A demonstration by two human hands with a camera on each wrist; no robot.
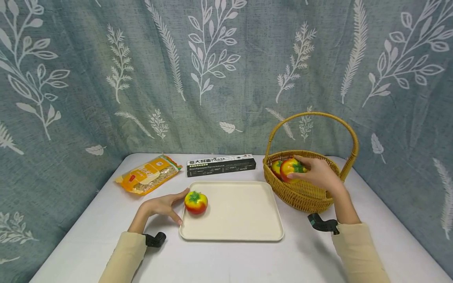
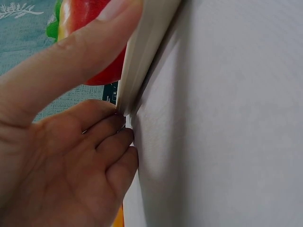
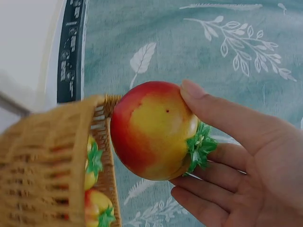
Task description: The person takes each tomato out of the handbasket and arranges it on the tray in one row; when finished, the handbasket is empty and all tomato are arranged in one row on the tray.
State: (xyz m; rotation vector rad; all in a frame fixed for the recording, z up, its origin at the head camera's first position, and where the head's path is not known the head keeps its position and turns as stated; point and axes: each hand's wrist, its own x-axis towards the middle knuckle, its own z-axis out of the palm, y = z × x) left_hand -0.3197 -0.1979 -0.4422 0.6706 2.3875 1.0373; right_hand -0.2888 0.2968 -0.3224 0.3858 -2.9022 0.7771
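My right hand [image 1: 320, 172] grips a red-and-yellow tomato [image 3: 154, 130] with a green leafy top, thumb on one side and fingers on the other. The hand is over the wicker basket [image 1: 301, 202], at its left part. Inside the basket sit other tomatoes [image 3: 97, 208], partly hidden by its wall. My left hand [image 1: 164, 207], fingers and thumb spread, touches the left edge of the cream tray [image 1: 240, 212]. One tomato [image 1: 196, 203] rests on the tray near that hand, its green top facing up. In the left wrist view the thumb [image 2: 71, 66] lies against the tray's rim.
A black-and-white pasta box [image 1: 221, 166] lies behind the tray. To its left is an orange food packet [image 1: 150, 175]. The basket's tall handle [image 1: 313, 114] arches over its opening. A patterned blue-green curtain [image 1: 212, 129] hangs behind the white table [image 1: 226, 259].
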